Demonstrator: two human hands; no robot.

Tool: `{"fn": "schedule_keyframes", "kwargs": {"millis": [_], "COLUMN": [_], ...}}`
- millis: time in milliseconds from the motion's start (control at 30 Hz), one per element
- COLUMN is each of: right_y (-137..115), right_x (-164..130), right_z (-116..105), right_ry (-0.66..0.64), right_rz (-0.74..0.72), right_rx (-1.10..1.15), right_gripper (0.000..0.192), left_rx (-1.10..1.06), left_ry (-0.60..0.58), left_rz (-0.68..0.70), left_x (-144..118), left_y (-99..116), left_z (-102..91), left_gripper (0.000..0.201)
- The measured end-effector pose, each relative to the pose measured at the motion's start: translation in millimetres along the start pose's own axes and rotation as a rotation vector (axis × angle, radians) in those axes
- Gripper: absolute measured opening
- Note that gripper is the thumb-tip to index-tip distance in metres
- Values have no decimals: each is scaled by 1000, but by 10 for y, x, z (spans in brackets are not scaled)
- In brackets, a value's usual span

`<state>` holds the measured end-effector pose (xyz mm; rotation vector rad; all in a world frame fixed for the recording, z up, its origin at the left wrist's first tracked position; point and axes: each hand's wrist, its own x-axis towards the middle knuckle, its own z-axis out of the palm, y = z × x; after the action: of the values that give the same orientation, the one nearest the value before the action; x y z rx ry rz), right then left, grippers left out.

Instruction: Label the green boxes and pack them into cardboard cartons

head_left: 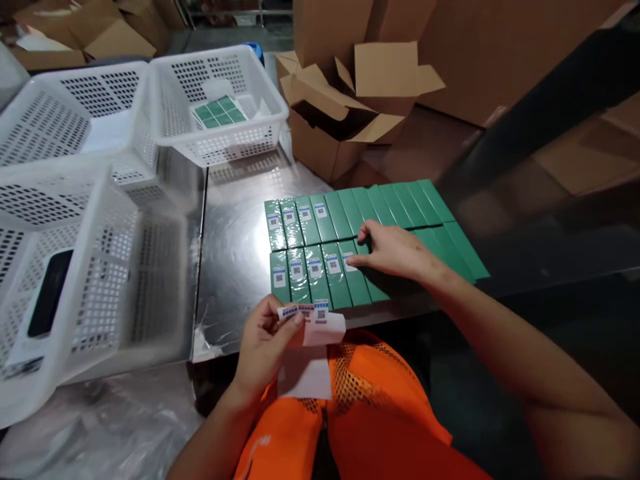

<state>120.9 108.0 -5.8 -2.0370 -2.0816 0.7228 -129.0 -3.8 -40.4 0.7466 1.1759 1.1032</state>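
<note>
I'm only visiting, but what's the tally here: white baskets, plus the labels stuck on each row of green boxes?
White baskets: 3
Labels on the far row of green boxes: 4
Labels on the near row: 5, counting the one partly covered by the right hand
Total: 12

Slim green boxes were arranged side by side in two abutting rows, white-and-blue QR-coded labels seen on the leftmost; a curled white label strip was held near the front row.
</note>
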Motion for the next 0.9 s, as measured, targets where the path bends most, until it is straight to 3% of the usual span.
{"fn": "schedule_keyframes", "kwargs": {"millis": [67, 167, 233, 333, 400, 500, 600, 700, 900], "right_y": [-59, -232, -349, -430, -404, -295, -202, -177, -215], "right_x": [-108, -371, -541, -640, -544, -158, 365, 778, 1051], "right_z": [-16, 54, 124, 162, 101, -87, -262, -316, -202], "right_ry": [23, -72, -126, -115, -88, -1, 33, -44, -67], "right_rz": [-52, -287, -431, -495, -459, -357, -172, 5, 141], "right_rx": [105, 431, 530, 687, 846, 957, 846, 693, 522], "right_gripper": [37, 30, 22, 12, 14, 19, 20, 26, 45], "left_rx": [-4, -35, -54, -77, -86, -83, -100, -94, -89], "left_ry": [5, -5, -9, 17, 34, 33, 26, 26, 56], "left_rz": [-8, -11, 2, 7, -11, -39, -41, -29, -7], "left_x": [2, 17, 28, 41, 50, 60, 57, 53, 53], "left_y": [15, 19, 18, 28, 39, 45, 32, 7, -18], "left_z": [36, 85, 110, 128, 126, 123, 127, 118, 89], "left_gripper": [44, 43, 43, 43, 43, 44, 45, 45, 45]}}
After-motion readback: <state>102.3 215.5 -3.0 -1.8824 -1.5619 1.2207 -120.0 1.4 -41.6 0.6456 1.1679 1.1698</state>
